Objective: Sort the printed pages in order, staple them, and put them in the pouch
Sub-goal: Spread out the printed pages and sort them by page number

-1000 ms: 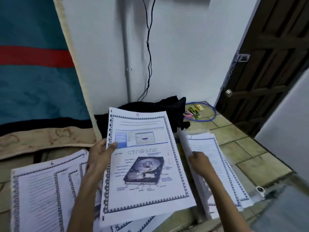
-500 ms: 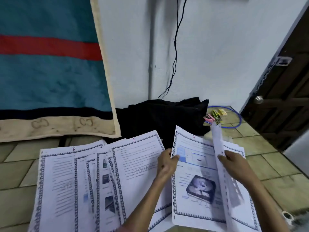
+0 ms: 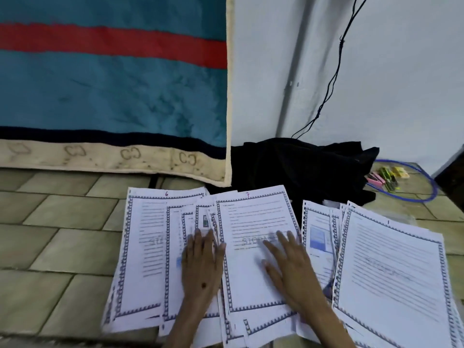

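Head view: left hand and right hand lie spread flat on page 7's fan; sliding sheets singly, numbers uncovered, looks safest.

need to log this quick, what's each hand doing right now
Left hand: open, flat on the overlapped pages.
Right hand: open, flat on page 7.

Blue-bordered printed pages are lying fanned and overlapping on the tiled floor, a separate stack lying just right.
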Demonstrator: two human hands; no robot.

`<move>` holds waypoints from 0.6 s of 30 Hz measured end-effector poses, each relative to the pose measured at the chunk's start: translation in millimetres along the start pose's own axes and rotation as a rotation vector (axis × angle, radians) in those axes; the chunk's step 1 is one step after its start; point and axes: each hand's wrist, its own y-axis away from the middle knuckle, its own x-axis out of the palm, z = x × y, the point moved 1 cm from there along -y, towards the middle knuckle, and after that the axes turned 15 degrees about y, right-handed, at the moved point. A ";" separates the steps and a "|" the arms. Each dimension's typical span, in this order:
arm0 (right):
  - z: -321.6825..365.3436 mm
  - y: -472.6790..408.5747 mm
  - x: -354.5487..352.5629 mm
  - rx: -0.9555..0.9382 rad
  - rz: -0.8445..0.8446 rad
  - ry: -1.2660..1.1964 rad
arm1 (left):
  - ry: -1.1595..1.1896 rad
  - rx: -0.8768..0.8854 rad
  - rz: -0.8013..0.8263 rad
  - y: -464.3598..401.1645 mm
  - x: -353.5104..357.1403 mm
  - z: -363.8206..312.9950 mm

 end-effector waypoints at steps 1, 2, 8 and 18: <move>17.1 -3.7 12.3 -0.074 0.024 0.013 | -0.075 0.012 0.022 2.4 -1.5 11.6; 33.2 -6.9 20.6 -0.121 0.039 0.037 | -0.145 0.027 0.024 4.0 -5.0 20.9; 95.4 -25.2 34.7 -0.097 0.084 0.103 | -0.190 -0.001 -0.062 1.0 -41.7 57.4; 78.5 -10.0 42.9 0.072 -0.011 0.004 | -0.216 -0.003 -0.037 -3.7 -47.0 60.0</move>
